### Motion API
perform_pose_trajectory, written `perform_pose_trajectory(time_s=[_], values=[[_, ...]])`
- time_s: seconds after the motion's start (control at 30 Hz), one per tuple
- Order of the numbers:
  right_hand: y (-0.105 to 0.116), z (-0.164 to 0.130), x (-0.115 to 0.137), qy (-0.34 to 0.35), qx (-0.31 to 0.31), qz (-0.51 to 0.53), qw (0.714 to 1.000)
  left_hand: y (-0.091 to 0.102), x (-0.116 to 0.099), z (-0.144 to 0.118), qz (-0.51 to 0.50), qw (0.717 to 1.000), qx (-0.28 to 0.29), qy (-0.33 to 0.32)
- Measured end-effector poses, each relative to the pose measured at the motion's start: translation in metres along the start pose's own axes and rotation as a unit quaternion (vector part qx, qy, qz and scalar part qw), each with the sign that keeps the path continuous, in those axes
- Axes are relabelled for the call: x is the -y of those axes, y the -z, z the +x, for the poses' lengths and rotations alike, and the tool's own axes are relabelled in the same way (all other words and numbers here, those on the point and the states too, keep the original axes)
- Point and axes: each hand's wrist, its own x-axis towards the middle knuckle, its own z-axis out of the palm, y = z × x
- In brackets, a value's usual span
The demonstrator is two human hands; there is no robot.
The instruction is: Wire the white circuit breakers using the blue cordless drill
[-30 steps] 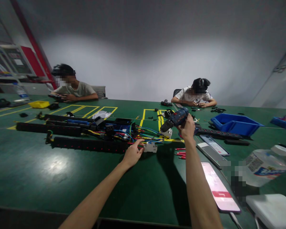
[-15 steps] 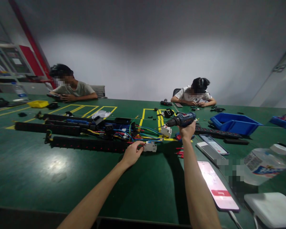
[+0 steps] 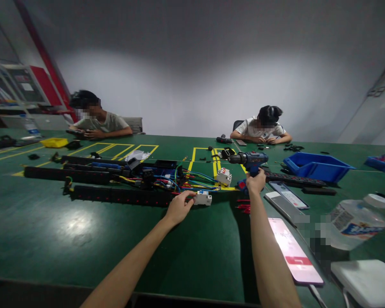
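Observation:
My right hand (image 3: 256, 181) is wrapped round the handle of a dark blue cordless drill (image 3: 252, 159), raised over the table with its chuck pointing left. With fingers closed at its left end, my left hand (image 3: 181, 206) grips a white circuit breaker (image 3: 203, 198) low over the green tabletop. Just left of it ends a long black power strip (image 3: 118, 195). Coloured wires (image 3: 195, 177) spread from the black strips behind. A second white breaker (image 3: 223, 176) sits by the wire ends, left of the drill. Red-handled tools (image 3: 244, 207) lie below my right hand, partly hidden by my forearm.
To the right are a blue bin (image 3: 317, 167), a lit phone (image 3: 293, 252), other phones, a clear bottle (image 3: 356, 224) and a white box-shaped device (image 3: 365, 280). Two people sit across the table. A yellow tray (image 3: 54, 142) stands far left.
The drill has moved slightly right, and its chuck has swung up and away from the second breaker. My left hand stays at the near breaker.

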Motion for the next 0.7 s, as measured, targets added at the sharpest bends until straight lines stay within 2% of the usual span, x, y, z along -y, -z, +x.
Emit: perform_pose_trajectory(time_s=[0.27, 0.43, 0.6, 0.7], values=[[0.007, 0.002, 0.0, -0.056, 0.028, -0.014, 0.998, 0.004, -0.006, -0.001, 0.006, 1.0, 0.005, 0.01], [0.019, -0.001, 0.008, -0.079, 0.039, -0.023, 0.996, 0.007, -0.009, -0.002, 0.024, 1.0, 0.001, 0.005], [0.052, -0.024, 0.024, -0.018, 0.016, -0.046, 0.999, 0.004, -0.01, -0.002, 0.038, 0.999, -0.012, 0.019], [0.074, -0.042, 0.041, 0.089, -0.056, -0.066, 0.992, 0.004, -0.011, -0.003, 0.05, 0.998, -0.014, 0.041]])
